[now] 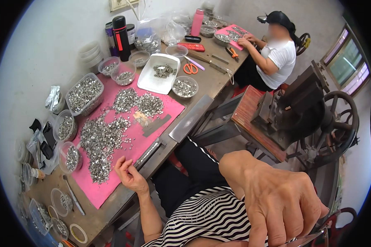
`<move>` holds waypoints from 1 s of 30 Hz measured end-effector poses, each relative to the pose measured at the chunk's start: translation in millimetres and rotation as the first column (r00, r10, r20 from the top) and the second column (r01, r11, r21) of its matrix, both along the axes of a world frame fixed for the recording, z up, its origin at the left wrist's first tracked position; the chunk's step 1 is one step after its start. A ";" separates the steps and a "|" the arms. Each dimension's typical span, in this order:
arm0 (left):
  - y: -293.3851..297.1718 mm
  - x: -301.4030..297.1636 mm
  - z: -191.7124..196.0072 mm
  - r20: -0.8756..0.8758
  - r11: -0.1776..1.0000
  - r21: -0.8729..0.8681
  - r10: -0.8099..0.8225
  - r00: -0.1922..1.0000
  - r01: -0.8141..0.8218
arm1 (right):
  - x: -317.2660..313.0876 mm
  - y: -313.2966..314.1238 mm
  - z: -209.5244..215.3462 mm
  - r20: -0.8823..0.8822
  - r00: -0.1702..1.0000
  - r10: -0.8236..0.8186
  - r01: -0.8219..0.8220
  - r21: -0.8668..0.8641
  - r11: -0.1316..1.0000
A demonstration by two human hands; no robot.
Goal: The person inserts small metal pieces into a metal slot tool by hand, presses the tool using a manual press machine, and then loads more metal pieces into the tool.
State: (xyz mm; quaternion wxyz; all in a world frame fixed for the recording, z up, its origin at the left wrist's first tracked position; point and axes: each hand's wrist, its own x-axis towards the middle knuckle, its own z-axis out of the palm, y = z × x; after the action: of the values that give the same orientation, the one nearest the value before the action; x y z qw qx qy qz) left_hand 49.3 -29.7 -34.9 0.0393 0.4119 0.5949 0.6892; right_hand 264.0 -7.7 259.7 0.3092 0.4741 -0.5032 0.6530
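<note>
My left hand (132,177) hovers at the table's near edge with loosely bent fingers, and I see nothing in it. Close by on a pink sheet (97,196) lies a big heap of small shiny metal pieces (99,144). A narrow dark metal bar (149,153) with a light row along it rests at the edge beside that hand. Raised large and close at the lower right, my right hand (276,197) has its fingers curled downward. A clear, thin-rimmed piece, like the edge of eyeglasses (313,239), shows under its fingers; the fingertips are hidden.
Tubs of metal pieces (85,94) and a white tray (158,74) surround the sheet. Orange-handled scissors (190,68) and a flat steel plate (191,118) lie farther right. A co-worker (276,53) sits at the far end. A heavy machine with a handwheel (297,111) stands at right.
</note>
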 end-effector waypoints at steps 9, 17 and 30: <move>2.3 2.2 1.6 0.057 0.996 0.039 -0.081 0.995 0.079 | -35.9 1.6 -2.2 0.019 0.997 0.072 -0.071 -0.066 0.995; 3.6 2.0 0.8 0.016 0.999 0.020 -0.028 0.999 0.027 | -24.8 19.4 -1.8 0.025 0.993 0.117 -0.115 -0.071 0.991; 7.7 4.8 1.3 -0.124 0.980 -0.074 0.177 0.976 -0.187 | 28.5 62.8 -16.6 -0.058 0.947 0.317 -0.322 -0.211 0.923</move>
State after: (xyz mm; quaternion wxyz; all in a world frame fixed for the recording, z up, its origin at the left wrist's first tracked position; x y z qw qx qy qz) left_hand 54.1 -21.9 -33.6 -0.0414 0.3934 0.6602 0.6384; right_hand 292.5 55.1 243.1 0.2545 0.5205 -0.3409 0.7404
